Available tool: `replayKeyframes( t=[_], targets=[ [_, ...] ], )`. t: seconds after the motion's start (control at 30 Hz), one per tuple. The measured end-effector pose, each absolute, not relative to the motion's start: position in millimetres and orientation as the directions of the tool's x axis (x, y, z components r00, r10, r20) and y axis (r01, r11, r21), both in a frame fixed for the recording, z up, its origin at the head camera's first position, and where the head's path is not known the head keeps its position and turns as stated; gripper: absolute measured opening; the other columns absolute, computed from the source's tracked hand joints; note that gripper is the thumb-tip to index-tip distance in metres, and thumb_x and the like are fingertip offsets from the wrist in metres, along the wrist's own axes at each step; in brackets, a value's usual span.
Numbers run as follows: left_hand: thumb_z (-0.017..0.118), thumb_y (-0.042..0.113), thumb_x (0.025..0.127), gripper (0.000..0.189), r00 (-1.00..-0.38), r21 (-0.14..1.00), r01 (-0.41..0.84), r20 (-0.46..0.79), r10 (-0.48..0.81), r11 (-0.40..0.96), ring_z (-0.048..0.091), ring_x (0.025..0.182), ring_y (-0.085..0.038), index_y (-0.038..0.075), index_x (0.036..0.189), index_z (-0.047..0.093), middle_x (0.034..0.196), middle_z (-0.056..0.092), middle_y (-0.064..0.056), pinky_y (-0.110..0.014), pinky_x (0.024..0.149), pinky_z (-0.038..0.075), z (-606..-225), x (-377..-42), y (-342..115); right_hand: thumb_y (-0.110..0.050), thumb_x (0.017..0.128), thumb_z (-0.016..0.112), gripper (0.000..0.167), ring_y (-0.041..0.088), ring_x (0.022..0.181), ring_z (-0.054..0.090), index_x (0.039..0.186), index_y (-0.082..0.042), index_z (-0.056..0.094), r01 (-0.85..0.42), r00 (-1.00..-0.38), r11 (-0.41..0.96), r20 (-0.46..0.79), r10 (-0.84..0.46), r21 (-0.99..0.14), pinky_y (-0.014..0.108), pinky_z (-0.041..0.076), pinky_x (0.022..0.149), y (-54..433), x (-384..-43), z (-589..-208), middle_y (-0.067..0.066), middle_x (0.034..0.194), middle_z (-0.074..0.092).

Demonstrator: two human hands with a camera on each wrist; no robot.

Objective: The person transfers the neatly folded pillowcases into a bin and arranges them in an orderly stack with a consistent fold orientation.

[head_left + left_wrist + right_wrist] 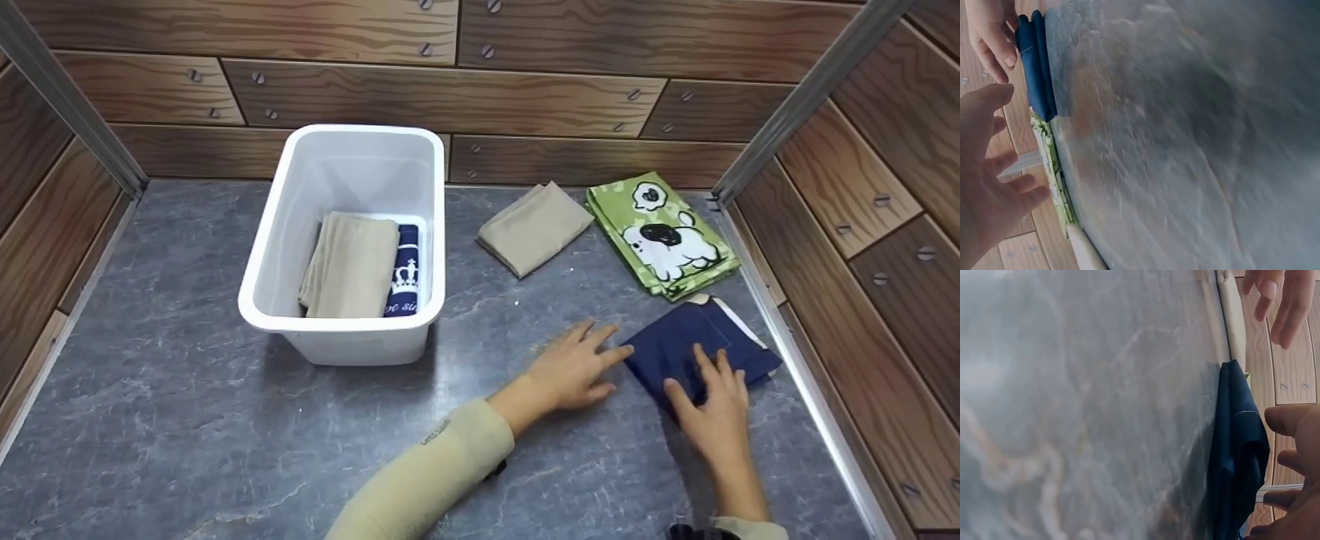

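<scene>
A folded navy cloth (667,345) with a pale edge lies on the grey floor at the right. Above its near part is my right hand (716,405), fingers spread and slightly bent; the right wrist view shows a gap between that hand and the folded navy layers (1241,433). Just left of the cloth, my left hand (574,367) reaches out with spread fingers, its fingertips near the cloth's left corner. Nothing is gripped by either hand. Behind the navy cloth lies a folded green cloth (637,247) with a white cartoon dog, and left of that a folded beige cloth (534,229).
A white plastic tub (360,341) stands left of centre. Inside it are a folded beige cloth (352,262) and a navy cloth (405,281) with a white crown print. Wood-patterned walls (450,97) and metal corner posts (810,97) enclose the marbled grey floor (187,420).
</scene>
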State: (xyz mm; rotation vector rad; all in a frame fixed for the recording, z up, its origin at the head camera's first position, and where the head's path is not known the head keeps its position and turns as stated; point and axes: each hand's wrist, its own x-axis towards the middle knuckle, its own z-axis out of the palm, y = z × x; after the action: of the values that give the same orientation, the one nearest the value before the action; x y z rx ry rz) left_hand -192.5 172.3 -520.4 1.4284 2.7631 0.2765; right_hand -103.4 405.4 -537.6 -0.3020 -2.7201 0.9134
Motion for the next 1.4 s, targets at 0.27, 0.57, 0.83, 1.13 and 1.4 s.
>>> replayKeyframes(
  t=[0.27,0.57,0.83,1.13,1.4],
  targets=[
    [0.051,0.056,0.098,0.067,-0.550,0.197,0.812,-0.057,0.833,0.550,0.019,0.152,-0.032,0.035,0.158,0.026,0.168,0.012,-0.002,-0.044,0.120,0.030,-525,-194,188,-0.036,0.095,0.066,0.069,0.067,0.139,0.004,0.151,-0.005,0.041,0.176,-0.963,0.796,0.065,0.261,-0.578,0.080,0.006,0.109,407,-102,-541,0.034,0.158,0.019],
    [0.048,0.060,0.098,0.069,-0.460,0.152,0.866,-0.130,0.878,0.476,0.012,0.154,-0.023,0.037,0.158,0.022,0.168,0.006,0.003,-0.042,0.121,0.028,-524,-193,201,-0.036,0.097,0.062,0.061,0.072,0.135,0.005,0.144,0.002,0.049,0.124,-0.983,0.848,0.055,0.178,-0.515,0.078,0.008,0.110,409,-103,-545,0.043,0.150,0.025],
    [0.046,0.062,0.098,0.069,-0.456,0.131,0.867,-0.181,0.871,0.481,0.010,0.154,-0.021,0.038,0.158,0.022,0.168,0.009,0.004,-0.038,0.122,0.026,-529,-191,206,-0.043,0.099,0.057,0.066,0.070,0.136,0.000,0.148,0.000,0.044,0.146,-0.988,0.865,-0.031,0.150,-0.480,0.078,0.005,0.110,410,-103,-544,0.042,0.153,0.019],
    [0.052,0.058,0.097,0.068,-0.457,0.120,0.870,-0.170,0.873,0.479,0.015,0.153,-0.022,0.036,0.157,0.027,0.167,0.014,0.004,-0.036,0.123,0.022,-530,-189,198,-0.044,0.099,0.057,0.066,0.069,0.136,0.001,0.148,-0.002,0.045,0.161,-0.986,0.865,-0.052,0.155,-0.475,0.079,0.006,0.109,403,-99,-544,0.040,0.154,0.019],
    [0.055,0.056,0.097,0.066,-0.457,0.099,0.874,-0.165,0.874,0.475,0.021,0.151,-0.021,0.035,0.155,0.034,0.166,0.020,0.003,-0.035,0.122,0.025,-528,-182,189,-0.039,0.097,0.061,0.061,0.070,0.136,0.006,0.145,-0.002,0.049,0.135,-0.988,0.867,0.000,0.154,-0.480,0.078,0.008,0.110,391,-92,-545,0.040,0.152,0.025]
  ],
)
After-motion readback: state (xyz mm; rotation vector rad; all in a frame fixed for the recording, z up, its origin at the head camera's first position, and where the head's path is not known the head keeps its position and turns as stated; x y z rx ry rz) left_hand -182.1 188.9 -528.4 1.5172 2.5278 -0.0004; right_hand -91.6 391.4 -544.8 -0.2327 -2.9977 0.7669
